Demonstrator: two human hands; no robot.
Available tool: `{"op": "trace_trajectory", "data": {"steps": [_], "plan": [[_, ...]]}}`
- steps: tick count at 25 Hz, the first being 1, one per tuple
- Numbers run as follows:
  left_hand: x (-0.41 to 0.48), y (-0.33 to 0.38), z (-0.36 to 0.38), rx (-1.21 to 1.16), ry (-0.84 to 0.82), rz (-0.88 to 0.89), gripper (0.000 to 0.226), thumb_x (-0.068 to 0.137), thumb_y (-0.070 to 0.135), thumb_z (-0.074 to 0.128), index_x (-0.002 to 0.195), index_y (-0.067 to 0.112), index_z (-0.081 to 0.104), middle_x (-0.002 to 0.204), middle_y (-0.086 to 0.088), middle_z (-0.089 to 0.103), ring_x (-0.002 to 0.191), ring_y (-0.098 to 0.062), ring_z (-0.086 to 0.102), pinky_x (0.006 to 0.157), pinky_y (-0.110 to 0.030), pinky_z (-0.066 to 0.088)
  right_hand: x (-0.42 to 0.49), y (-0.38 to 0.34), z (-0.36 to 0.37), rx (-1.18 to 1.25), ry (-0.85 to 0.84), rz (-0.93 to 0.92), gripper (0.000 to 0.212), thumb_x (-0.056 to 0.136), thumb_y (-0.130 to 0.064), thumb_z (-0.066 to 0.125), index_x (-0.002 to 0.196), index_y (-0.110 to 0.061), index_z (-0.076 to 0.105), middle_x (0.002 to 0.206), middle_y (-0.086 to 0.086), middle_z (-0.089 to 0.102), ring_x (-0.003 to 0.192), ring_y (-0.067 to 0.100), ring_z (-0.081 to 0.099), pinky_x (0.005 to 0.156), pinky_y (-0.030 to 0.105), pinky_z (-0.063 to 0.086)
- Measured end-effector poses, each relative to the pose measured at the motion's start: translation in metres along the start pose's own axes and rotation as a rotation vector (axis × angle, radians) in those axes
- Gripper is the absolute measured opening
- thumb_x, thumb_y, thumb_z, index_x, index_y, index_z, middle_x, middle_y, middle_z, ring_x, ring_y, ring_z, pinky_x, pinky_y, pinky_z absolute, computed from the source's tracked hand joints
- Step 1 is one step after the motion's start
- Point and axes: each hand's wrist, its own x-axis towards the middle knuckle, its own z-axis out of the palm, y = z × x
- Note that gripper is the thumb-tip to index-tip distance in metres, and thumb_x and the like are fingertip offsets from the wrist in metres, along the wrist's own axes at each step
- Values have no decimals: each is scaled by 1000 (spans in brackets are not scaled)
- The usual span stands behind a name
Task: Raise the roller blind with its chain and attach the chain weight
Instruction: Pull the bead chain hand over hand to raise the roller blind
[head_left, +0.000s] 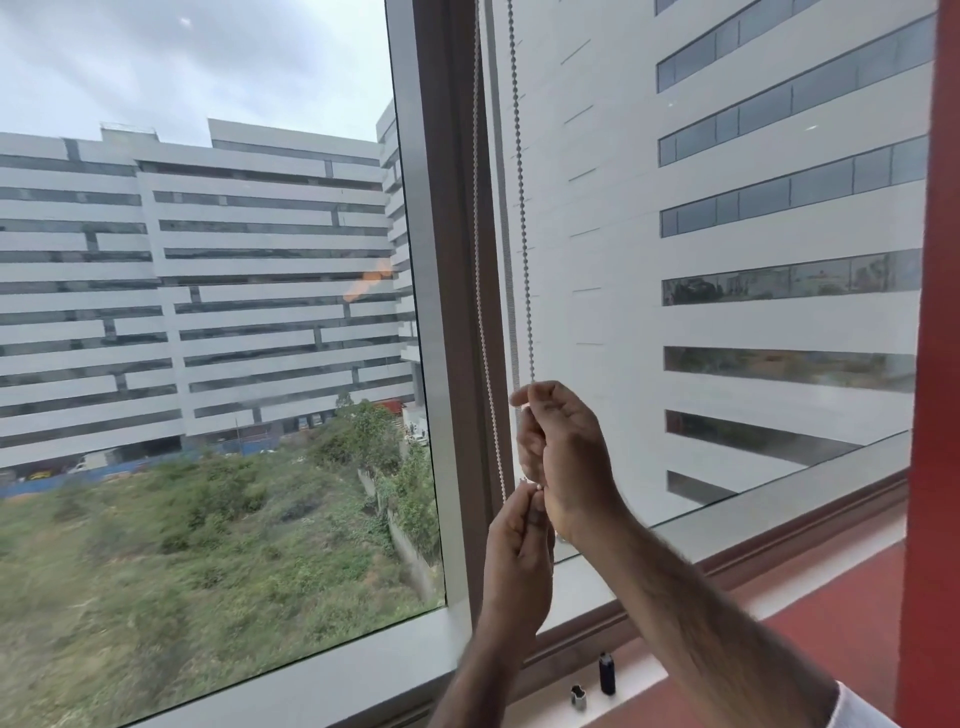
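A grey bead chain (521, 208) hangs down in front of the right window pane, beside the brown mullion. My right hand (563, 457) grips it high up, fingers curled round the strands. Just below, my left hand (519, 551) pinches the chain's lower part between thumb and fingertips, with a few beads showing above them. A second, pale chain (480, 270) hangs along the mullion. On the sill below stand a black upright piece (607, 673) and a small grey piece (578, 696); which is the chain weight I cannot tell. The blind itself is out of view.
The brown mullion (457, 312) splits two glass panes, with office blocks and scrub outside. A white and brown sill (727, 561) runs along the bottom right. A red wall (935, 364) closes the right side, and a red surface (831, 613) lies under the sill.
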Motion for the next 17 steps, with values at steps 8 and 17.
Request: {"op": "trace_trajectory", "data": {"steps": [8, 17], "plan": [[47, 57, 0, -181, -42, 0, 30, 107, 16, 48, 109, 11, 77, 99, -12, 78, 93, -21, 73, 87, -30, 58, -16, 8, -33, 9, -14, -109, 29, 108, -12, 45, 84, -1, 56, 49, 0, 31, 40, 11, 20, 43, 25, 14], [65, 86, 47, -86, -21, 86, 31, 112, 25, 44, 108, 14, 73, 56, 8, 32, 43, -4, 25, 40, -19, 24, -57, 41, -54, -132, -39, 50, 34, 101, -32, 51, 80, -5, 54, 50, 3, 36, 41, 13, 25, 38, 23, 22]]}}
